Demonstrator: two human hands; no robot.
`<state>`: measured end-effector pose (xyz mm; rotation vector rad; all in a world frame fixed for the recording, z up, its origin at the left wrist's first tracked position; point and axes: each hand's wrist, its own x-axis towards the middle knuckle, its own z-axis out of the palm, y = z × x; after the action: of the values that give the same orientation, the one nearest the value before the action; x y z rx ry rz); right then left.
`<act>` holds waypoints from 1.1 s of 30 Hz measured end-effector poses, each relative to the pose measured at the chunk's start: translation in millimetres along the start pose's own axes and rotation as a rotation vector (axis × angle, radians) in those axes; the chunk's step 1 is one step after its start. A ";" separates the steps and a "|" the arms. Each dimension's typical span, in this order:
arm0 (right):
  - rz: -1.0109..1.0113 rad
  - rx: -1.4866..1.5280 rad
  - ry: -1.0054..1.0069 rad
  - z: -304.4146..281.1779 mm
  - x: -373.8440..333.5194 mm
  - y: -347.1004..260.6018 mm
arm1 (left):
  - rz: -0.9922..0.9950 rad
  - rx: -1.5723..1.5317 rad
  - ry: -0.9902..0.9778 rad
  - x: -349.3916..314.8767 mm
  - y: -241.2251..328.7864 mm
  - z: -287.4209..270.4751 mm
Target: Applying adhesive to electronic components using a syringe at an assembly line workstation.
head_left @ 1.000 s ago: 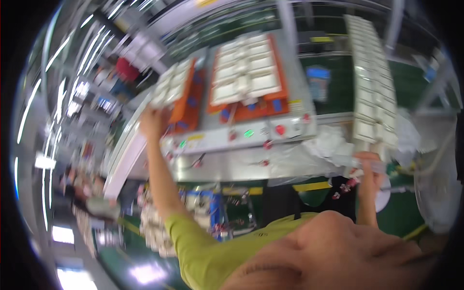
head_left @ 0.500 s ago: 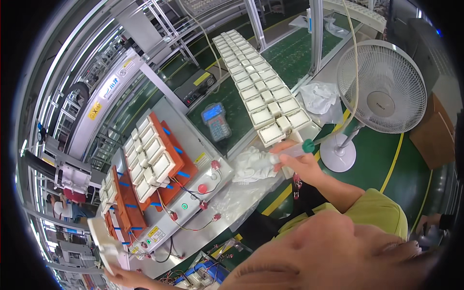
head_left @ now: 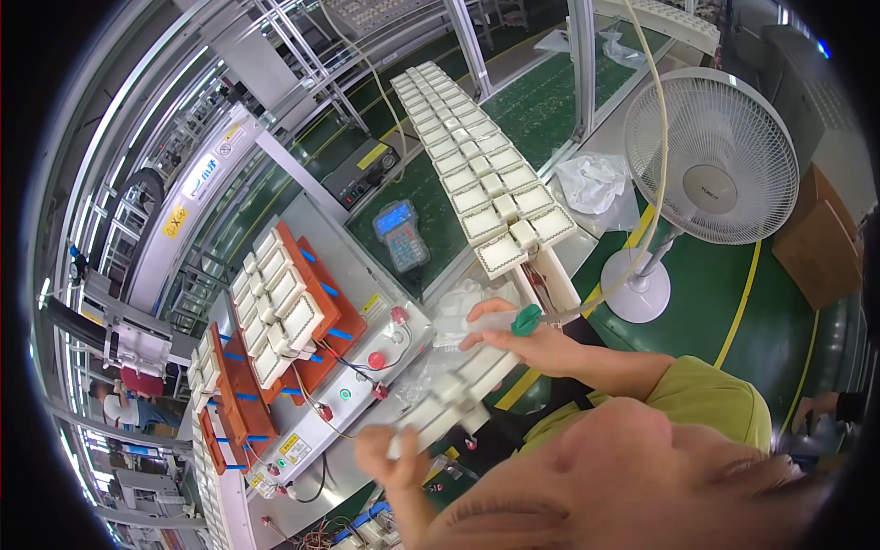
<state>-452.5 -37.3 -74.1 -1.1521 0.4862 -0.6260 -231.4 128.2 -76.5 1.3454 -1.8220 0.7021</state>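
Note:
Low in the middle, my left hand (head_left: 394,458) grips one end of a long white plastic housing (head_left: 454,394), which slants up to the right and looks smeared by motion. Above its far end, my right hand (head_left: 527,344) is closed round a clear syringe (head_left: 477,323) with a green cap (head_left: 526,320). A pale hose (head_left: 632,270) runs from that cap off to the right and up. The syringe lies nearly level, its narrow end toward the left; whether it touches the housing I cannot tell.
White housings (head_left: 477,165) stand in a long row ahead. At left, orange racks (head_left: 316,275) carry more on a grey machine with a red button (head_left: 377,360). A blue-screened handheld controller (head_left: 401,234), plastic bags (head_left: 594,183) and a standing fan (head_left: 710,160) are around.
My left hand has come from the lower left, beside the orange racks, to the middle with the white housing. My right hand has shifted slightly left and down with the syringe.

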 end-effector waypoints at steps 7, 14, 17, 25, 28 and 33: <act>-0.116 0.473 0.059 -31.2 -3.6 14.8 | -0.644 -0.563 0.039 7.1 35.0 79.3; -0.185 0.236 0.036 -25.0 -3.5 15.0 | -0.869 -0.715 -0.289 -43.4 61.0 106.1; -0.200 -0.116 0.091 -25.0 -3.8 16.2 | -1.052 -0.671 -0.195 -54.3 61.7 107.7; -0.344 -0.042 0.014 -38.3 -5.5 9.5 | -1.381 -0.941 0.107 -42.4 61.7 87.2; -0.557 -0.299 0.046 -43.3 -7.9 7.2 | -1.472 -0.909 0.202 -34.5 61.1 90.4; -0.914 -0.609 0.207 -61.9 -11.1 11.1 | -1.504 -0.816 0.082 -55.8 61.0 110.9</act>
<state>-498.5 -69.0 -105.0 -1.9160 0.3063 -1.4607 -307.9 89.4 -185.0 1.5305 -0.4620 -0.6991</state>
